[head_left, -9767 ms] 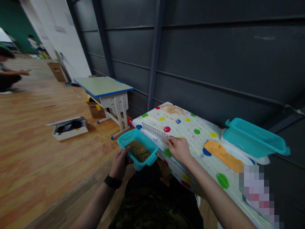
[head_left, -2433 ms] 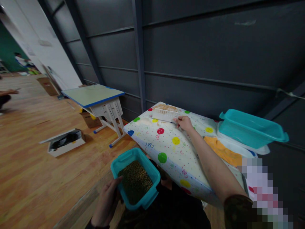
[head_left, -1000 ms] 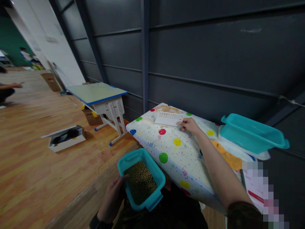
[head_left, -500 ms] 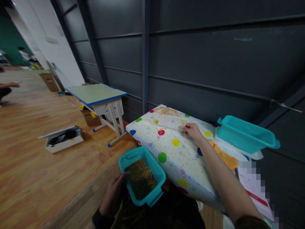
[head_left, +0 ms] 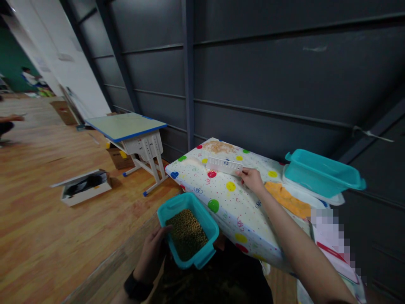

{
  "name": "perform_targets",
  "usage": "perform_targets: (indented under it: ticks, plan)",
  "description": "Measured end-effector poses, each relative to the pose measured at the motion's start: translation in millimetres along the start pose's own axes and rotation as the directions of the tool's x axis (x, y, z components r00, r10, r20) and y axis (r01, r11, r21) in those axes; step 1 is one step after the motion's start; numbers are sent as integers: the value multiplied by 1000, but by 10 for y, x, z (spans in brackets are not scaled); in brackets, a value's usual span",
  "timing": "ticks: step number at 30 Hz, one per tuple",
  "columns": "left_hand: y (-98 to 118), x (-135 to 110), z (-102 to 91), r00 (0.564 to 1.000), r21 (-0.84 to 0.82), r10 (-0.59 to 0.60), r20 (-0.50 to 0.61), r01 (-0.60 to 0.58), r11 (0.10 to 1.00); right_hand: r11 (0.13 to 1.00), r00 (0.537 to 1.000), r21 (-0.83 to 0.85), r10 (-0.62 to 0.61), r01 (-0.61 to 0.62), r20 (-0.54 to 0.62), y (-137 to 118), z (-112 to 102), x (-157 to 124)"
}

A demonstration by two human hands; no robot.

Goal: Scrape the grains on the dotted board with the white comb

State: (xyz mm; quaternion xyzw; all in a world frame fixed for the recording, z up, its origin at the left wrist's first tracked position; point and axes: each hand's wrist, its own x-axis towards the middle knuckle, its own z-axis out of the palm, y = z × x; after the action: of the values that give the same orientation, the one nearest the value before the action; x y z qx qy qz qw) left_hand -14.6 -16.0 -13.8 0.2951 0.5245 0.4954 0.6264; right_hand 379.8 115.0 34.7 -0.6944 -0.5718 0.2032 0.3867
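Observation:
My left hand [head_left: 154, 249] grips the near-left rim of a teal plastic tub [head_left: 209, 226], its thumb over the edge. Yellowish round beans [head_left: 191, 226] lie inside, beside a darker greenish part in shadow. My right hand [head_left: 252, 179] pinches the right end of a thin white slotted plastic strip [head_left: 224, 165]. That strip is held on edge, low over a table with a polka-dot cover [head_left: 218, 192]; whether it touches is unclear. Behind it spreads a patch of light-brown grains [head_left: 218, 146]. A whitish heap [head_left: 193, 162] lies to its left.
An empty-looking teal bin [head_left: 322, 171] stands at the table's right, near an orange cloth [head_left: 287, 199] and papers [head_left: 335, 242]. A dark panelled wall [head_left: 253, 76] runs behind. Left are a desk [head_left: 126, 125], an open white box [head_left: 85, 188] and people farther off.
My right hand has turned the white strip, so its slots now show, and moved slightly left in view. The left hand still holds the tub. The whole view has shifted a little.

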Motion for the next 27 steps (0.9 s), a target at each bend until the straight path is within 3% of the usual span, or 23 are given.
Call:
perform_targets:
  ticks: [14, 19, 27]
  plan:
    - [-104, 54, -17, 1000, 15, -12, 0, 12, 1000, 993, 994, -63, -100, 97, -43, -97, 101, -61]
    - [-73, 29, 10, 1000, 6, -22, 19, 21, 1000, 991, 990, -29, -132, 134, 41, -116, 114, -96]
    - [-130, 86, -19, 1000, -26, -22, 3, 22, 999, 993, 989, 78, -100, 92, 110, -101, 110, -142]
